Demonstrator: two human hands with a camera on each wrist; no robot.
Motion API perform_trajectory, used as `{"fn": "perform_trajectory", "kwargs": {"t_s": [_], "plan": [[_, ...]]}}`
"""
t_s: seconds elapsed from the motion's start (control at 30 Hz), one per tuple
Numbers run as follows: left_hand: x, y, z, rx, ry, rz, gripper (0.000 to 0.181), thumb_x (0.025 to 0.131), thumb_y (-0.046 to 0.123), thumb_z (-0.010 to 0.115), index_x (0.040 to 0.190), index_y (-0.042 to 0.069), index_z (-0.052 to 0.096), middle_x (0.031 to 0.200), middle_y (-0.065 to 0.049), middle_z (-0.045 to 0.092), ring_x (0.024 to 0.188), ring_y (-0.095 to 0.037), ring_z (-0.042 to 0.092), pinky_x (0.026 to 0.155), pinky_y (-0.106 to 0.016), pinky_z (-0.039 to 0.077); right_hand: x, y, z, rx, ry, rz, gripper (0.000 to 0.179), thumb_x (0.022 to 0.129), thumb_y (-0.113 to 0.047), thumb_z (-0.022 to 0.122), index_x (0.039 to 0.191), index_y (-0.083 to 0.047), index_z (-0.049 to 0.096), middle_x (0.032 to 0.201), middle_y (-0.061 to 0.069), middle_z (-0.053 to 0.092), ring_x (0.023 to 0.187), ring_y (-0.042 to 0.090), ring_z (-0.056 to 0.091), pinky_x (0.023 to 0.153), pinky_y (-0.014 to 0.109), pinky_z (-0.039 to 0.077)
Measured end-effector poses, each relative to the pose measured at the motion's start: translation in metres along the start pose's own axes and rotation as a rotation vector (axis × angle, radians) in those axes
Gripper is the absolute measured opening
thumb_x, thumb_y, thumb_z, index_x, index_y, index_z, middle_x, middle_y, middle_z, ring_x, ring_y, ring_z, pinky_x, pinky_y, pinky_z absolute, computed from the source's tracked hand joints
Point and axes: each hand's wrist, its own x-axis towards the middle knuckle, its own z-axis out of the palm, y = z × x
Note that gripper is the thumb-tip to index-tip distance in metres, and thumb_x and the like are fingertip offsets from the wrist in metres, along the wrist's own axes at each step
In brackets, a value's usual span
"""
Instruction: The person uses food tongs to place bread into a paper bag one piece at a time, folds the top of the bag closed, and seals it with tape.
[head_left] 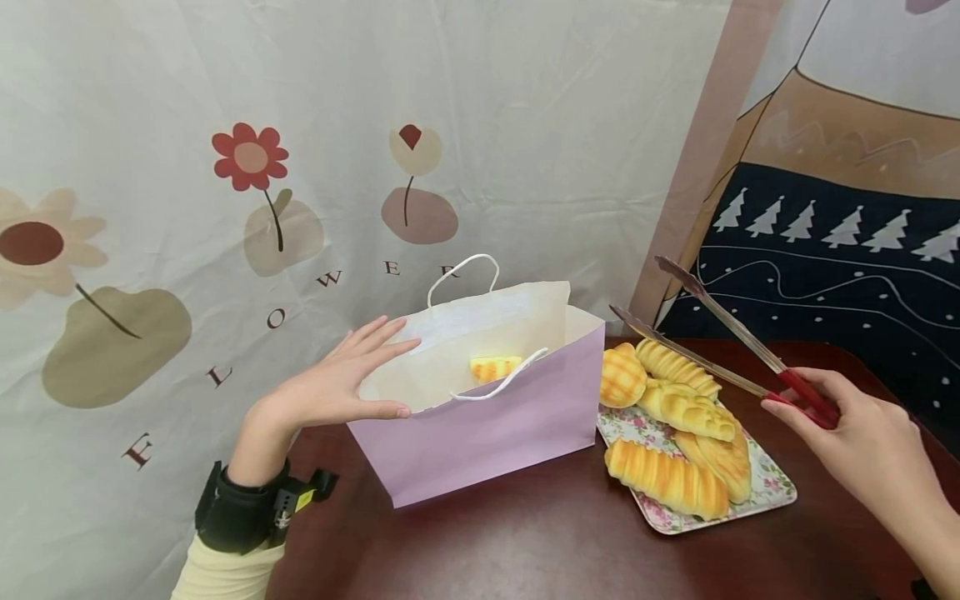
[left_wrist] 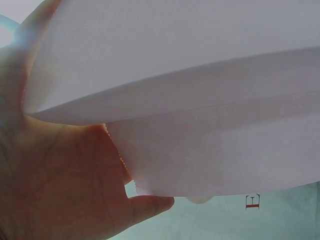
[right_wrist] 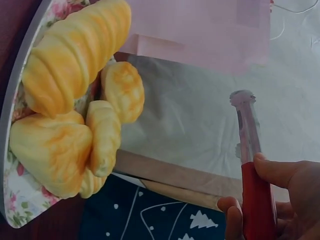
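Note:
A lilac paper bag (head_left: 487, 442) with white rope handles stands upright on the table, its top spread apart. Inside it a yellow piece of bread (head_left: 495, 368) shows above the front rim. My left hand (head_left: 337, 379) lies at the bag's left edge with fingers spread and straight; the left wrist view shows the bag's side (left_wrist: 215, 145) against the palm. My right hand (head_left: 862, 425) grips metal tongs (head_left: 738, 333) by their red handles (right_wrist: 257, 200). The tongs' arms are apart over the bread, nothing between their tips.
Right of the bag, a flowered tray (head_left: 776, 483) carries several breads, among them a ridged roll (head_left: 667, 479) at its front and a round checked bun (head_left: 621, 377) at the back. The tray's left edge is close to the bag. A printed cloth (head_left: 562, 125) hangs behind the dark table (head_left: 480, 550).

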Motion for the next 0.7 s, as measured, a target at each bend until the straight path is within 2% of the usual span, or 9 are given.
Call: {"fn": "perform_trajectory", "kwargs": {"t_s": [0.17, 0.33, 0.47, 0.57, 0.7], "plan": [[0.000, 0.000, 0.000, 0.001, 0.001, 0.001, 0.082, 0.085, 0.051, 0.073, 0.154, 0.024, 0.039, 0.167, -0.010, 0.020, 0.155, -0.037, 0.008, 0.119, -0.071, 0.004, -0.001, 0.004, 0.006, -0.014, -0.049, 0.017, 0.064, 0.089, -0.045, 0.073, 0.128, 0.003, 0.055, 0.069, 0.016, 0.058, 0.057, 0.020, 0.039, 0.046, 0.023, 0.027], [0.000, -0.001, 0.000, 0.007, 0.000, -0.001, 0.082, 0.085, 0.051, 0.073, 0.154, 0.024, 0.039, 0.167, -0.010, 0.020, 0.155, -0.037, 0.008, 0.119, -0.071, 0.004, 0.000, 0.006, 0.011, -0.028, -0.104, 0.036, 0.069, 0.089, -0.051, 0.070, 0.129, 0.003, 0.054, 0.061, 0.006, 0.051, 0.057, 0.020, 0.038, 0.048, 0.025, 0.026], [0.000, -0.001, 0.000, 0.009, -0.003, -0.003, 0.082, 0.085, 0.050, 0.073, 0.154, 0.024, 0.039, 0.167, -0.010, 0.020, 0.155, -0.037, 0.008, 0.119, -0.070, 0.004, 0.001, 0.007, 0.015, -0.034, -0.140, 0.043, 0.071, 0.088, -0.053, 0.070, 0.128, 0.004, 0.054, 0.063, 0.008, 0.053, 0.058, 0.021, 0.041, 0.048, 0.026, 0.029], [0.000, 0.000, 0.000, 0.007, -0.003, -0.002, 0.082, 0.085, 0.050, 0.074, 0.154, 0.023, 0.039, 0.167, -0.011, 0.020, 0.155, -0.037, 0.008, 0.119, -0.071, 0.004, 0.003, 0.009, 0.017, -0.032, -0.166, 0.033, 0.071, 0.087, -0.053, 0.071, 0.125, 0.005, 0.055, 0.069, 0.015, 0.059, 0.060, 0.023, 0.044, 0.049, 0.027, 0.032], [0.001, 0.000, -0.001, 0.008, -0.003, -0.001, 0.082, 0.085, 0.050, 0.074, 0.154, 0.023, 0.040, 0.167, -0.011, 0.021, 0.155, -0.038, 0.009, 0.119, -0.071, 0.005, 0.004, 0.009, 0.020, -0.033, -0.210, 0.014, 0.069, 0.087, -0.051, 0.072, 0.124, 0.005, 0.055, 0.070, 0.016, 0.061, 0.060, 0.023, 0.045, 0.050, 0.028, 0.031]]}}
